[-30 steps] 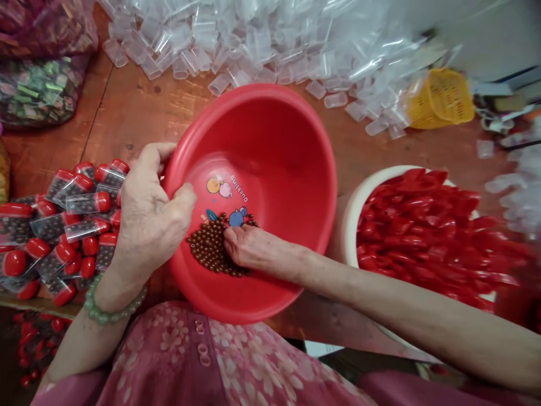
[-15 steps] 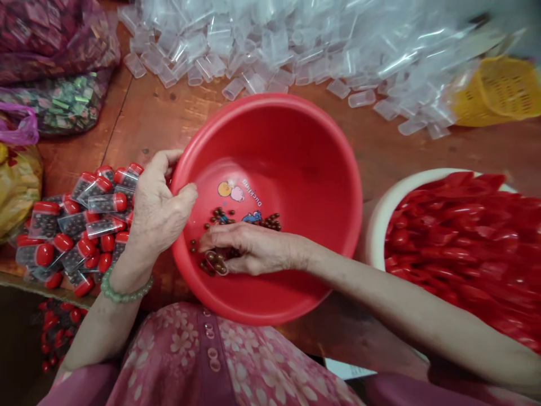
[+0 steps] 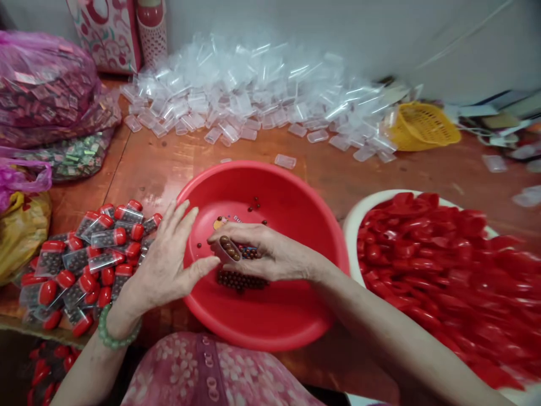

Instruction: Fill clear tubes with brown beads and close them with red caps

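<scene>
A small clear plastic container (image 3: 229,248) filled with brown beads is held in my right hand (image 3: 270,251), its open end facing up and to the left. That hand is over the red basin (image 3: 270,332), where dark brown beads (image 3: 240,280) lie heaped beneath it and a few are scattered around. My left hand (image 3: 169,259) is spread at the basin's left rim, fingers apart, with nothing in it. Its thumb points toward the container, close to it. Beside this hand lies a pile of filled clear containers with red caps (image 3: 105,237).
A white tub (image 3: 353,237) of red plastic caps (image 3: 422,270) stands at the right. Clear empty containers (image 3: 236,107) are heaped along the back, near a yellow basket (image 3: 426,127). Purple bags (image 3: 46,84) of small packets sit at the back left, above a yellow bag (image 3: 29,237).
My left hand has let go of the basin's rim and opened. My right hand has lifted the bead-filled container from the beads. The view has tilted up, and the beads lie more bunched.
</scene>
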{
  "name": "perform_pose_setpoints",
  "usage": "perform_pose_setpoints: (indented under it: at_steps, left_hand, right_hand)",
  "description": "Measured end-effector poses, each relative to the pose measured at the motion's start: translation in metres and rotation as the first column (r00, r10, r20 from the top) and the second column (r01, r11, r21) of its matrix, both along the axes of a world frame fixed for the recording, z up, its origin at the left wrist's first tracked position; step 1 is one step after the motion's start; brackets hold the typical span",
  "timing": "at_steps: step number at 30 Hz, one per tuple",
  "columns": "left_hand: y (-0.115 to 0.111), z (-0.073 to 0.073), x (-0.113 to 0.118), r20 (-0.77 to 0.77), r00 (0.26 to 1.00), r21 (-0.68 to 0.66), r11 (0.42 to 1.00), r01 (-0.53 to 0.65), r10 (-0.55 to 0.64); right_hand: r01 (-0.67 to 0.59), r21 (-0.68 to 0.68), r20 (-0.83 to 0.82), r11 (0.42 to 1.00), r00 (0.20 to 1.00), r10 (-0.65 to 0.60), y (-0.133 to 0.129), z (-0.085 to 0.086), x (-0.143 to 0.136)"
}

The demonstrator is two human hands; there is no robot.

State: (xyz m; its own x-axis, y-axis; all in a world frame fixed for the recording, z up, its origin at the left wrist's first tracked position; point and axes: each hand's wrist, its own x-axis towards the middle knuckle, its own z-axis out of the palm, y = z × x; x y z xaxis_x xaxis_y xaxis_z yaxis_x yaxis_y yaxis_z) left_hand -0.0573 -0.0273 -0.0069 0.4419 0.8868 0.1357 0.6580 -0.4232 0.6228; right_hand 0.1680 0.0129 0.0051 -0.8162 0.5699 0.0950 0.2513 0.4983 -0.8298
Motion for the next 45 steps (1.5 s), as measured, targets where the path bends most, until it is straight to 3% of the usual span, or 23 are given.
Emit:
perform_pose_setpoints:
  at_steps: [5, 9, 13, 19, 25, 29, 32, 34, 35, 38, 39, 40, 41, 42, 45]
  left_hand:
    - [-0.004, 0.006, 0.008, 0.015, 1.000, -0.039, 0.999, 0.022, -0.021]
    - [-0.005, -0.002, 0.021, 0.329, 0.941, -0.084, 0.990, 0.113, -0.080]
    - [-0.006, -0.005, 0.032, 0.575, 0.815, -0.290, 0.950, 0.114, 0.077]
    - [-0.003, 0.001, 0.032, 0.669, 0.711, -0.530, 0.809, 0.255, 0.214]
    - [0.002, 0.006, 0.029, 0.682, 0.669, -0.583, 0.772, 0.254, 0.294]
    - [0.002, 0.005, 0.029, 0.774, 0.556, -0.549, 0.760, 0.348, 0.305]
    - [0.000, 0.005, 0.030, 0.822, 0.478, -0.518, 0.757, 0.398, 0.310]
    - [-0.001, 0.005, 0.030, 0.827, 0.479, -0.509, 0.752, 0.419, 0.292]
    - [-0.001, 0.005, 0.030, 0.823, 0.493, -0.507, 0.756, 0.415, 0.281]
    - [0.001, 0.005, 0.030, 0.809, 0.524, -0.505, 0.771, 0.388, 0.267]
    - [0.002, 0.005, 0.030, 0.812, 0.518, -0.504, 0.770, 0.392, 0.268]
    - [0.003, 0.006, 0.030, 0.820, 0.503, -0.502, 0.767, 0.399, 0.274]
    - [0.004, 0.006, 0.030, 0.827, 0.485, -0.499, 0.767, 0.404, 0.283]
    - [0.005, 0.006, 0.031, 0.832, 0.472, -0.499, 0.766, 0.405, 0.292]
    - [0.004, 0.009, 0.033, 0.833, 0.471, -0.506, 0.744, 0.436, 0.290]
  right_hand:
    - [-0.010, 0.032, -0.015, 0.999, 1.000, 0.011, -0.003, 0.004, -0.002]
    - [-0.011, 0.074, -0.092, 0.997, 0.996, 0.018, -0.007, -0.005, -0.005]
    - [0.057, 0.035, -0.135, 0.998, 0.989, -0.051, -0.012, -0.006, -0.005]
    - [0.193, -0.050, -0.087, 0.980, 0.977, -0.197, -0.020, 0.004, -0.002]
    - [0.304, -0.089, -0.014, 0.949, 0.952, -0.306, -0.025, 0.007, 0.010]
    - [0.321, 0.029, 0.061, 0.947, 0.945, -0.322, -0.029, 0.008, 0.020]
    - [0.398, 0.074, 0.102, 0.914, 0.909, -0.404, -0.037, 0.013, 0.034]
    - [0.535, 0.117, 0.077, 0.837, 0.835, -0.545, -0.047, 0.017, 0.052]
    - [0.634, 0.150, 0.058, 0.759, 0.760, -0.647, -0.053, 0.019, 0.063]
    - [0.880, 0.259, 0.060, 0.399, 0.398, -0.916, -0.074, 0.018, 0.103]
    - [0.910, 0.292, 0.100, 0.294, 0.276, -0.956, -0.081, 0.015, 0.118]
    - [0.918, 0.324, 0.164, 0.226, 0.181, -0.970, -0.087, 0.010, 0.132]
    - [0.914, 0.352, 0.250, 0.202, 0.116, -0.961, -0.093, 0.003, 0.146]
    - [0.903, 0.373, 0.346, 0.213, 0.077, -0.935, -0.098, -0.005, 0.159]
    - [0.853, 0.368, 0.550, 0.369, 0.120, -0.826, -0.108, -0.030, 0.185]
